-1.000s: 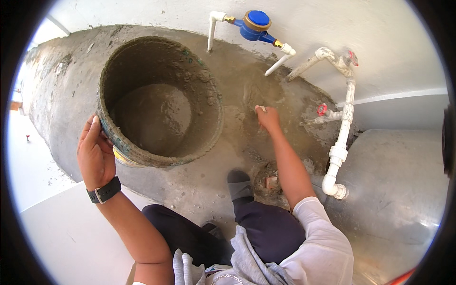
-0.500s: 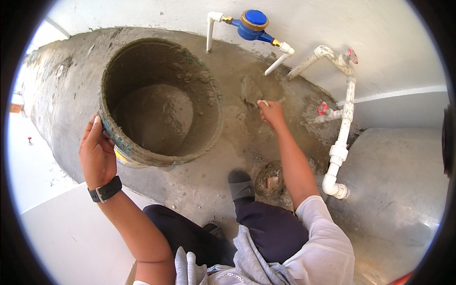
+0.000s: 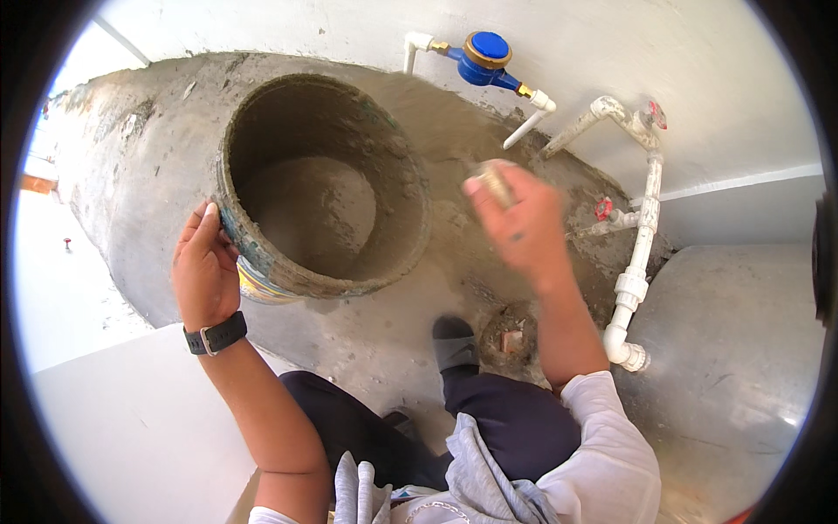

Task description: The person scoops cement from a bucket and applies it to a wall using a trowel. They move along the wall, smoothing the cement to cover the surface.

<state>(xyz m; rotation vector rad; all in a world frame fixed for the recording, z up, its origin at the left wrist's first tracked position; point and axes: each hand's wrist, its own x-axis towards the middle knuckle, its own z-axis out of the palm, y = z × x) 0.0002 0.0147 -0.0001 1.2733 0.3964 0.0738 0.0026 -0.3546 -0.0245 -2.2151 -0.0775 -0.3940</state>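
My left hand [image 3: 208,266] grips the rim of a large mortar-caked bucket [image 3: 397,166], thumb on top and fingers on the outer side. The bucket tilts toward me, so its inside shows, with wet grey mortar [image 3: 323,210] over the bottom and smears on the wall. To the right of the bucket, my right hand [image 3: 528,227] is closed around the pale handle of a trowel [image 3: 497,185], above the wet floor. Motion blurs this hand, and the trowel's blade cannot be made out.
Against the wall stand a blue water meter [image 3: 483,59] and white pipes [image 3: 648,196] with red valve handles. A big metal tank [image 3: 724,323] is at the right. A broken brick piece [image 3: 511,341] lies in a round hollow near my foot. A white slab [image 3: 122,406] is at lower left.
My right hand has lifted off the floor and turned, with the trowel in it. The left hand keeps its hold on the bucket rim. The whole view has shifted slightly.
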